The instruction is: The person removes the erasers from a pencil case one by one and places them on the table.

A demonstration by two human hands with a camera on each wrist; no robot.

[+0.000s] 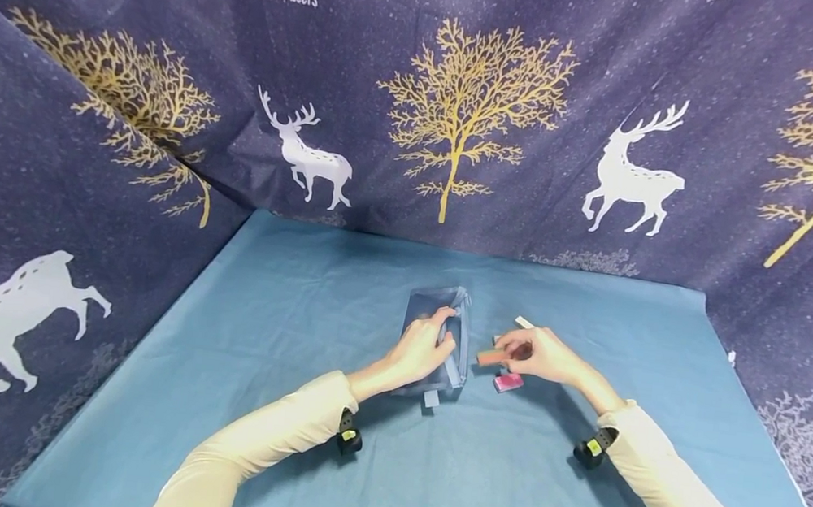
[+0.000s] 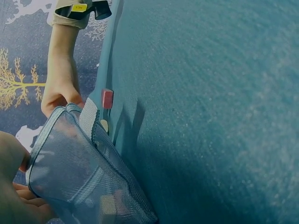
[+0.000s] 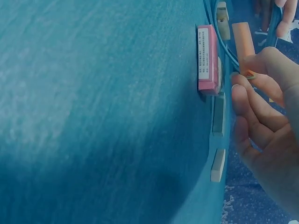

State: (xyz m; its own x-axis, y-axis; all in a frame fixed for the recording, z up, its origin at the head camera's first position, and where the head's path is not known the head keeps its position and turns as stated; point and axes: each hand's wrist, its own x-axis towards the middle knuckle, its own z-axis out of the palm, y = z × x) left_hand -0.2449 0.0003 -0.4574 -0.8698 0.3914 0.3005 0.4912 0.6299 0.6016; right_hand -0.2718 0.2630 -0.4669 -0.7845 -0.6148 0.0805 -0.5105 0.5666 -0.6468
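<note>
- The right hand (image 1: 544, 355) pinched an orange block (image 3: 243, 44) between thumb and fingertips; most of the block stuck out past them, toward the pouch.
- The left hand (image 1: 426, 352) gripped the mesh pouch (image 2: 70, 158) by its rim, fingers on both sides of the edge.
- The pouch lay between the 2 hands, under the left hand, with the orange block just beside its zipped edge.
- A pink block (image 1: 508, 382) with a printed white label lay on the bench (image 1: 503, 475), just below the right hand, on the wearer's side.
- A white block (image 1: 524, 323) lay just beyond the right hand, on its far side.
- A grey-green block (image 3: 219, 114) rested near the right hand's fingers.
- A pale yellowish block (image 2: 108, 207) showed through the mesh; whether inside or behind it, I could not tell.
</note>
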